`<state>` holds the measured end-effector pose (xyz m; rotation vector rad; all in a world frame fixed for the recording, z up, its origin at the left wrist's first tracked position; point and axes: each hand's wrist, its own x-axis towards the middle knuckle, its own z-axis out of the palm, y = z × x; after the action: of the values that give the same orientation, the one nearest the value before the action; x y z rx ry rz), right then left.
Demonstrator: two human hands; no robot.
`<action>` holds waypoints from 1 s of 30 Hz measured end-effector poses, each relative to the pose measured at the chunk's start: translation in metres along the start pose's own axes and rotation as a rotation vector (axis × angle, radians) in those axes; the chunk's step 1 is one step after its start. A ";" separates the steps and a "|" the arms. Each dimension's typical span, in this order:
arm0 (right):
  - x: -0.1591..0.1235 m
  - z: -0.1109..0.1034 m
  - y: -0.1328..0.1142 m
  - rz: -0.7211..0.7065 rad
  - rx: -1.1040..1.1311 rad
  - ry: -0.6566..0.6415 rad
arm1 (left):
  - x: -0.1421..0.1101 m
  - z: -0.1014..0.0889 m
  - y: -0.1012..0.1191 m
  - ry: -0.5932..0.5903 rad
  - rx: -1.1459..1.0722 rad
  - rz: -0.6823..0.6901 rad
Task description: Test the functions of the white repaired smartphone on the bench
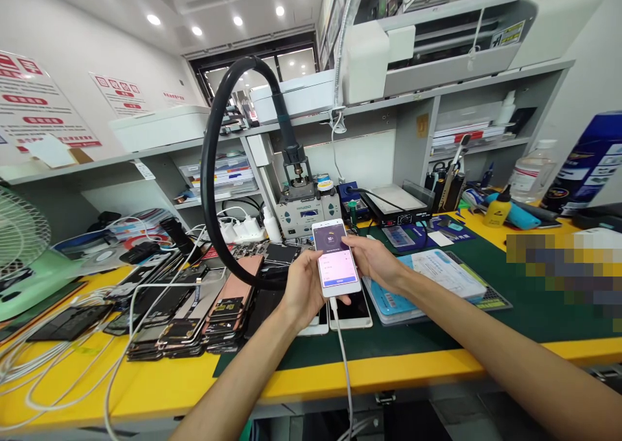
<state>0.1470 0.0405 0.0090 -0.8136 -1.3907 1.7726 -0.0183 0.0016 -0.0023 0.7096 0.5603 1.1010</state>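
A white smartphone (pixel 335 258) with a lit purple and white screen is held upright above the bench between both hands. My left hand (pixel 302 287) wraps its left edge and back, fingers closed on it. My right hand (pixel 374 260) grips its right edge, thumb near the screen. A white cable (pixel 343 357) runs from the phone's bottom down over the bench's front edge. Two more white phones (pixel 350 313) lie flat on the green mat just below the held one.
Stacks of phones and phone parts (pixel 194 318) crowd the yellow bench (pixel 160 383) at left, with loose white cables (pixel 63 357). A thick black hose (pixel 214 143) arcs over a rework station (pixel 307 213). A green fan (pixel 24 260) stands far left. Blue packets (pixel 437 276) lie right.
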 end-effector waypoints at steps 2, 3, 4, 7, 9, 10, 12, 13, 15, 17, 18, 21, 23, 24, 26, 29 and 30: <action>0.001 -0.001 0.001 0.001 -0.001 -0.004 | 0.000 0.000 0.000 0.001 0.000 -0.001; 0.001 -0.001 0.002 0.001 -0.002 -0.004 | 0.000 0.000 0.000 0.000 0.000 -0.002; 0.001 -0.001 0.002 0.002 -0.003 -0.002 | 0.000 0.000 0.000 -0.002 0.001 -0.003; 0.001 -0.001 0.002 0.003 0.001 0.001 | 0.000 0.002 0.000 -0.003 0.004 -0.005; 0.001 0.000 0.001 0.004 0.001 0.002 | -0.001 0.003 0.000 0.001 0.009 -0.006; 0.000 0.000 0.001 0.007 0.000 0.002 | -0.001 0.003 0.000 0.003 0.011 -0.005; 0.001 0.000 0.001 0.011 -0.004 0.004 | -0.001 0.003 0.001 0.003 0.010 -0.005; 0.001 0.000 0.001 0.013 -0.003 0.003 | -0.001 0.003 0.001 0.003 0.009 -0.005; 0.001 0.000 0.001 0.012 -0.001 0.002 | 0.000 0.002 0.001 -0.002 0.007 -0.006; 0.001 -0.001 0.001 0.008 0.001 -0.002 | 0.000 0.001 0.001 -0.007 0.008 -0.007; 0.001 -0.001 0.001 0.009 0.000 -0.004 | 0.000 0.001 0.001 -0.013 0.007 -0.008; 0.001 0.000 0.001 0.012 -0.004 -0.007 | 0.000 0.001 0.001 -0.023 0.002 -0.006; 0.000 0.001 0.000 0.011 -0.008 -0.008 | 0.000 0.001 0.001 -0.021 0.002 -0.006; 0.000 0.002 0.000 0.011 -0.008 -0.009 | 0.000 0.002 0.001 -0.018 0.004 -0.006; 0.000 0.002 -0.001 0.010 -0.007 -0.006 | 0.000 0.002 0.001 -0.018 0.003 -0.008; 0.000 0.001 0.000 0.009 -0.004 0.001 | 0.000 0.001 0.001 -0.032 0.000 -0.006; 0.001 0.001 0.001 0.008 -0.005 0.003 | 0.000 0.001 0.001 -0.037 -0.001 -0.005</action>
<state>0.1459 0.0405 0.0086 -0.8249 -1.3927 1.7739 -0.0183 0.0014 -0.0007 0.7262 0.5301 1.0816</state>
